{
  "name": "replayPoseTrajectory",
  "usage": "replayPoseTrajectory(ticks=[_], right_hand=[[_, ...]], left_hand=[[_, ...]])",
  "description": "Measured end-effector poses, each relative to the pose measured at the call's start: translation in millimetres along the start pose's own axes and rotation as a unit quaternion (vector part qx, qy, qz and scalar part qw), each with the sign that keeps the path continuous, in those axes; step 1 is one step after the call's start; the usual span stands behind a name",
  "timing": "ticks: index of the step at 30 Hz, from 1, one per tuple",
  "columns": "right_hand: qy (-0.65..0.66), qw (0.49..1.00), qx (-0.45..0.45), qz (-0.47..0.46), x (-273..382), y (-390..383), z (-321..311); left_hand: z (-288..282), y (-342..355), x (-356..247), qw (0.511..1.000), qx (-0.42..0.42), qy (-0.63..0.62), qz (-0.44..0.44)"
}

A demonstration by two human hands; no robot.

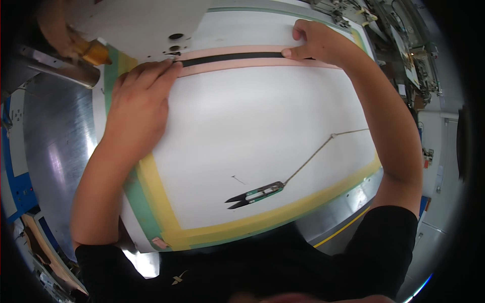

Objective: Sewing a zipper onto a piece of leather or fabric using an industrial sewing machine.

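A narrow black strip (227, 58) lies along a pink band (252, 63) across the far part of a white work board (252, 111). At the strip's left end, my left hand (139, 101) lies flat with its fingertips on the strip and the pink band. My right hand (323, 44) is at the other end, its thumb pressing on the strip and its forefinger curled apart from the thumb; its other fingers are mostly hidden. Thread snips (255, 195) with dark blades lie on the near part of the board, tied to a cord (309, 159) that runs off under my right forearm.
A pale machine head (136, 25) overhangs the far left, beside a metal cylinder (60, 65) and an orange-yellow part (96, 52). Yellow tape (166, 202) and green tape (141, 202) edge the board. Metal machinery (404, 45) stands at the far right.
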State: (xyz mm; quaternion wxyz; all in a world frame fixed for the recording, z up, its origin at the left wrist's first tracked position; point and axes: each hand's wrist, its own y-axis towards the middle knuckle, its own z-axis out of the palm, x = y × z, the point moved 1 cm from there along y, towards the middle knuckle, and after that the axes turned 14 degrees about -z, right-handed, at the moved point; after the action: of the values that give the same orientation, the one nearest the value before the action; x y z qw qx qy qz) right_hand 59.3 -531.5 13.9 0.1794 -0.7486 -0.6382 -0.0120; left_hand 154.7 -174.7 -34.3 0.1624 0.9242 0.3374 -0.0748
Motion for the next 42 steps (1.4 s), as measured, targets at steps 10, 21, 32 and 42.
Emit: replayPoseTrajectory(ticks=[10,21,32,42], right_hand=[[-0.019,0.993,0.013,0.117,-116,-41,-18],[-0.094,0.968,0.014,0.231,-215,-90,-41],[-0.029,0.959,-0.272,0.08,-161,-139,1],[-0.263,0.946,-0.191,0.0,-130,-127,32]], left_hand=[[0,2,1,1.0,0.01,-0.011,-0.014],[1,5,1,1.0,0.009,-0.01,-0.01],[7,3,0,0.999,-0.035,-0.017,0.01],[10,6,-4,0.999,-0.031,0.013,0.02]])
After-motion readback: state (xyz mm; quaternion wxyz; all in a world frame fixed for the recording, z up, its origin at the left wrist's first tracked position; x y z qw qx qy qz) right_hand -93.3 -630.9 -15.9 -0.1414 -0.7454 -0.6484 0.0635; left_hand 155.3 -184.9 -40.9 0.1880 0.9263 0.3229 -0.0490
